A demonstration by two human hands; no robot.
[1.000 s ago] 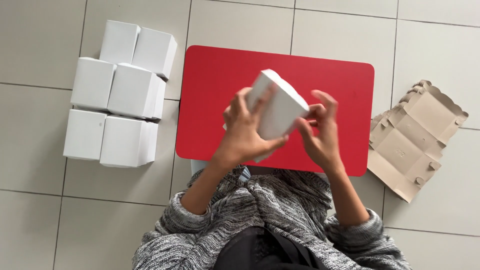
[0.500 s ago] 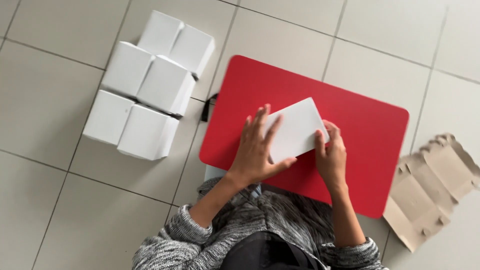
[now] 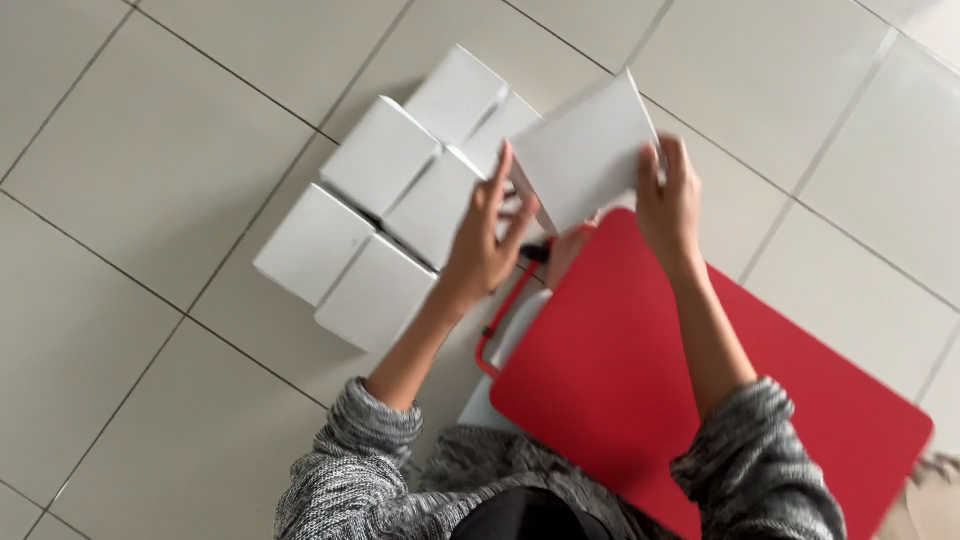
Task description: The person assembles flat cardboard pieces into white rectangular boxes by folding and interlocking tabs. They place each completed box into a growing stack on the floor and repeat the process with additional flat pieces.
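Nearest the camera, two grey knitted sleeves (image 3: pixel 360 440) framed the view, and the forearms reached out from them across the corner of a red table (image 3: pixel 640 380), which lay below and behind the hands. The left hand (image 3: pixel 485 245) was clasped on the near left edge of a white folded box (image 3: pixel 585 150), fingers spread and pointing upward along its side; the right hand (image 3: pixel 672 200) gripped the box's right edge, fingers curled over the rim. The box was held between the two hands, raised and tilted, off the table's far-left corner and above the floor. Just left of the left hand, and partly beneath the held box, stood a cluster of white boxes (image 3: pixel 385 220) on the tiled floor (image 3: pixel 130 180), packed side by side and touching. Judged from this arrangement, the held box would sit best if it were levelled first, kept in a two-sided hold, and lowered squarely against the neighbouring boxes so that none were nudged out of line. Several details could not be made out: the thumbs were largely hidden behind the box, its far face and closure were unseen, and a small dark object near the table's red edge loop, below the left hand, was too obscured to identify. The table's right end ran out of view.
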